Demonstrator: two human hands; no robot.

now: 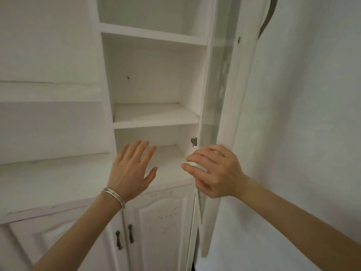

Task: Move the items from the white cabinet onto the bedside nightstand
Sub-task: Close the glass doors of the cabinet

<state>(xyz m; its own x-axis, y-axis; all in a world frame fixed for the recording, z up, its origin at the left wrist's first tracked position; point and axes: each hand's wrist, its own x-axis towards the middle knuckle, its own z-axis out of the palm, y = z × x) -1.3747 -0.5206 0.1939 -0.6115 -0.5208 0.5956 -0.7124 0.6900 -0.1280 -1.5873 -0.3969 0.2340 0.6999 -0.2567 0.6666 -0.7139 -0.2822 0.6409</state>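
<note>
The cabinet (pixel 154 79) stands straight ahead, a tall, narrow unit of matt white painted wood, its boxy compartments stacked one above another. Each shelf (pixel 154 116) in it is a flat, square-edged board with a slightly scuffed surface. On the cabinet's right side a door (pixel 220 75) stands swung open, a long white frame around a pale greenish glass pane, seen almost edge-on. A small grey metal hinge (pixel 194 141) sits on the cabinet's right inner wall, in the lowest compartment.

The left hand (pixel 130 169) is raised in front of that lowest compartment, palm toward the cabinet, fingers straight and spread, holding nothing. Thin silver bangles (pixel 115 197) ring its wrist. The right hand (pixel 216 173) is at the cabinet's right edge, in front of the door's lower frame, fingers loosely curved and gripping nothing; whether they touch the frame cannot be told.

Below the cabinet's shelves are panelled lower doors (pixel 162 222) with arched mouldings, faint scratches and two dark, slim metal handles (pixel 130 233). Left of the cabinet runs a broad white ledge (pixel 48 182). Right of it is a smooth white wall (pixel 302 133).
</note>
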